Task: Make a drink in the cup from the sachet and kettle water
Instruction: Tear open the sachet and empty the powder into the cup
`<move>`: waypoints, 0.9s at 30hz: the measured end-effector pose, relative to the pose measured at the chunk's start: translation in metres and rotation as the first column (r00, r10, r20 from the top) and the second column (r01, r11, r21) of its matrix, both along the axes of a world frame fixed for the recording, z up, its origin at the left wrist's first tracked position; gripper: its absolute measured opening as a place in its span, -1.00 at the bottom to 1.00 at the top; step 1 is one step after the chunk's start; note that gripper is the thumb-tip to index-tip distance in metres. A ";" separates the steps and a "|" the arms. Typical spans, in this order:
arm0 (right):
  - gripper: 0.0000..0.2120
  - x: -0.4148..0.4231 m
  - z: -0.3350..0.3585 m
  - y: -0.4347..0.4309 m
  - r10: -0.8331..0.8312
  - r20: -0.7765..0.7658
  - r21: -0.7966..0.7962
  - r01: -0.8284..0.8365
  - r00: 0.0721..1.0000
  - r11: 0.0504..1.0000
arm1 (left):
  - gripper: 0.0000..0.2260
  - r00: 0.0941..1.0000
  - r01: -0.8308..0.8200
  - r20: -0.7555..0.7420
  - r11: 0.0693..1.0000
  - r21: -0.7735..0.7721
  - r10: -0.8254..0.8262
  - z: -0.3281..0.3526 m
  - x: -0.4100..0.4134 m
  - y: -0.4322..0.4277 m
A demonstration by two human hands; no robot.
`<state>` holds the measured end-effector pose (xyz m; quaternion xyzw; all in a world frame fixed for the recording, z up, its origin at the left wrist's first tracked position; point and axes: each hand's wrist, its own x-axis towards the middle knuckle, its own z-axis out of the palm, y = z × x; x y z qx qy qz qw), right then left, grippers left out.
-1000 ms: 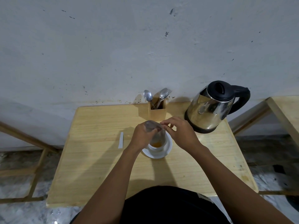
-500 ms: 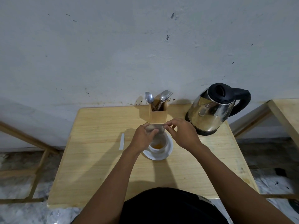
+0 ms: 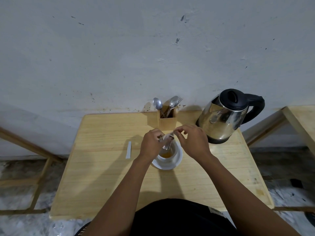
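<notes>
The sachet (image 3: pixel 167 139), held flat across the cup (image 3: pixel 167 155) half a second ago, now hangs tilted from both hands' pinch, its mouth down inside the rim.

Dim, soft light; wide-angle bending at edges.

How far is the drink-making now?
Done: torn strip lies on the table; orange powder shows in the cup. In hand: both hands, left and right, hold the sachet over it. Left: kettle water, likely stirring.
</notes>
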<state>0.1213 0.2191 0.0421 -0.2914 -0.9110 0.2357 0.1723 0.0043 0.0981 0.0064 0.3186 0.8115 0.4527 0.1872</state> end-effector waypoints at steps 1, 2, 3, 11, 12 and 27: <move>-0.91 0.000 0.000 0.002 -0.021 -0.005 -0.012 0.021 1.000 1.000 | -0.68 0.998 -0.010 0.059 1.000 -0.007 0.010 0.001 0.000 0.000; -0.90 0.000 -0.001 0.004 -0.035 0.003 -0.018 0.035 0.999 0.999 | -0.71 0.994 -0.014 0.105 1.000 -0.018 0.016 0.002 -0.001 -0.001; -0.89 0.001 0.000 0.005 -0.041 0.016 -0.020 0.042 0.999 0.999 | -0.75 0.992 -0.009 0.122 0.999 -0.031 0.013 0.001 -0.003 -0.003; -0.89 0.000 0.001 -0.003 0.018 0.029 -0.132 -0.014 0.999 0.991 | -0.64 0.993 -0.063 0.099 0.996 -0.064 0.069 -0.002 -0.005 -0.011; -0.89 0.000 0.000 -0.004 -0.006 0.015 -0.113 0.008 1.000 0.994 | -0.57 0.991 -0.072 0.107 0.996 -0.056 0.078 -0.002 -0.005 -0.011; -0.85 0.008 0.008 -0.008 -0.264 -0.036 -0.563 0.198 0.964 0.803 | -0.84 0.972 -0.014 0.233 1.000 -0.005 0.015 0.008 -0.001 -0.014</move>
